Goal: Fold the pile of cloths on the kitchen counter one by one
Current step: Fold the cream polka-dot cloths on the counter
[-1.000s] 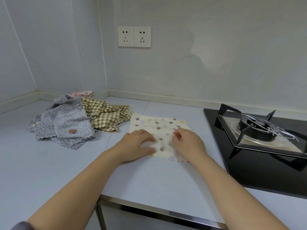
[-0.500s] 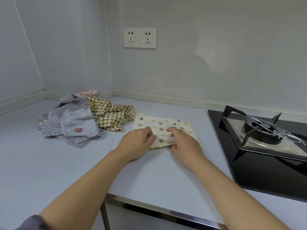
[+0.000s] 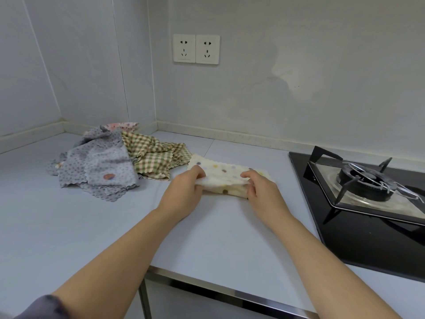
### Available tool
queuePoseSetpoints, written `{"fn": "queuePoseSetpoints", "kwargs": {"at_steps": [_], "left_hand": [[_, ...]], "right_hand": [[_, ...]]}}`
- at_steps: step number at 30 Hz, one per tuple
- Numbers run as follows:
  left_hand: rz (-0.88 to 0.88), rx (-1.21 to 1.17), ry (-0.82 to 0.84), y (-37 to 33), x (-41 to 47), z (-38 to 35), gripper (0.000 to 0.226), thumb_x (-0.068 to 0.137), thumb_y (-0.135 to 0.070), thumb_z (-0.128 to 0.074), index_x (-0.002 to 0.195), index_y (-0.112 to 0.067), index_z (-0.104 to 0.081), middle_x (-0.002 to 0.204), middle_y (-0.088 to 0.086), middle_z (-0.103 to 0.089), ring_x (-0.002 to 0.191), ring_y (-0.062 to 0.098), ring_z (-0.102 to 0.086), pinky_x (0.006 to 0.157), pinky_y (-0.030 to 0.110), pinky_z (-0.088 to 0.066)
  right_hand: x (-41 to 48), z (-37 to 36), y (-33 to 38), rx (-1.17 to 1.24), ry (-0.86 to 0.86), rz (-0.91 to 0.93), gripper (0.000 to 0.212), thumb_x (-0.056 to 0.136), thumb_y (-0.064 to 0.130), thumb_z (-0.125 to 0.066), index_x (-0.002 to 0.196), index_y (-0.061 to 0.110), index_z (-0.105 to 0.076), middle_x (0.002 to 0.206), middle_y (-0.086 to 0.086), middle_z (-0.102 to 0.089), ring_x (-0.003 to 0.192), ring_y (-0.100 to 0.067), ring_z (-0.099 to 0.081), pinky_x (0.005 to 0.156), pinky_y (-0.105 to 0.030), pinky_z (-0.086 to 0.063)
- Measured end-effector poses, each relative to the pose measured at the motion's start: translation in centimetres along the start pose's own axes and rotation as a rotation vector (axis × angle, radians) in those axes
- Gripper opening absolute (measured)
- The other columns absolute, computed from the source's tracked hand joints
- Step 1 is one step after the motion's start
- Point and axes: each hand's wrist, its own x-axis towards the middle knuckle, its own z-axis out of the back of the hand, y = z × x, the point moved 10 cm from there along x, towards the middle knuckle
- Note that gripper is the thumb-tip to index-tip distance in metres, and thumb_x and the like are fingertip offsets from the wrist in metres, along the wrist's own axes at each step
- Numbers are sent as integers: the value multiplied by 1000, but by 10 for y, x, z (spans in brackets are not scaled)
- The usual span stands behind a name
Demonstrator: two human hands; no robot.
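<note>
A cream cloth with coloured dots (image 3: 226, 174) lies on the grey counter (image 3: 207, 238), its near edge lifted and folded over toward the wall. My left hand (image 3: 185, 192) pinches the near left corner of that cloth. My right hand (image 3: 259, 188) pinches the near right corner. To the left sits the pile of loose cloths: a grey dotted one (image 3: 101, 166) on top, a green checked one (image 3: 156, 157) beside it, and a pink dotted one (image 3: 123, 125) at the back.
A black gas hob with a metal pan support (image 3: 368, 183) fills the right side. The counter's front edge with a metal strip (image 3: 230, 293) runs below my arms. Two wall sockets (image 3: 196, 49) sit above the corner.
Both hands took hold of the cream cloth's near edge, raised it and carried it away from me, so the flat cloth is now folding in half. The view shifted left.
</note>
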Motion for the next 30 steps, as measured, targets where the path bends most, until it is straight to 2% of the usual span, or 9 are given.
{"fn": "queuePoseSetpoints", "kwargs": {"at_steps": [4,6,9,12,15,19,23,27,30], "left_hand": [[198,-200,-114,22,0,17,14,96,-21,-48,101,-15,-59,90,2,-65,80,20,-58,68,34,-46],[259,-289,-141,32,1,17,13,95,-23,-49,96,-16,-59,85,0,-67,70,16,-56,58,27,-42],[297,-344,-166,42,1,19,11,94,-18,-47,94,-17,-58,78,-6,-67,50,9,-42,42,16,-33],[221,-251,-86,36,2,16,17,88,-15,-50,101,-23,-56,80,-7,-61,62,10,-49,53,24,-40],[37,-60,64,18,1,6,33,81,-19,-59,111,-30,-51,94,-14,-59,84,11,-57,73,32,-47],[-76,123,196,12,-2,-6,51,79,-9,-54,124,-30,-47,104,-16,-55,98,10,-54,81,34,-48],[-42,27,105,23,3,-1,56,78,12,-40,120,-22,-55,103,-7,-60,102,16,-56,82,31,-47],[11,-28,30,29,5,5,32,90,2,-49,111,-17,-63,93,2,-66,84,20,-58,72,31,-45],[44,-94,15,31,7,8,23,93,-3,-46,92,-18,-62,78,4,-61,70,19,-50,58,23,-33]], "right_hand": [[-6,-15,6,-41,185,20,48,92,27,-58,135,37,-39,115,11,-52,92,-13,-58,88,-35,-48],[-5,-15,9,-140,178,41,50,88,19,-56,132,36,-39,120,10,-52,94,-13,-57,85,-35,-49],[-1,-5,9,-183,74,43,37,89,7,-50,120,26,-46,120,8,-54,95,-18,-55,79,-35,-48],[2,13,-2,-150,-70,-30,24,90,7,-46,106,22,-56,113,7,-60,91,-18,-55,76,-34,-46],[3,27,-18,-112,-175,-123,30,91,7,-43,108,21,-63,113,5,-60,90,-14,-51,71,-31,-41],[1,39,-33,-89,-275,-224,30,91,8,-41,107,21,-64,107,4,-65,87,-17,-52,66,-29,-38],[-2,44,-42,-50,-341,-277,34,91,6,-39,104,22,-65,102,5,-65,85,-20,-55,63,-30,-38],[-4,48,-50,56,-357,-336,24,93,12,-43,96,22,-64,85,11,-61,77,-13,-52,61,-29,-36],[-3,48,-59,206,-356,-401,17,88,14,-47,85,21,-62,84,10,-63,82,-17,-56,66,-32,-44]]}}
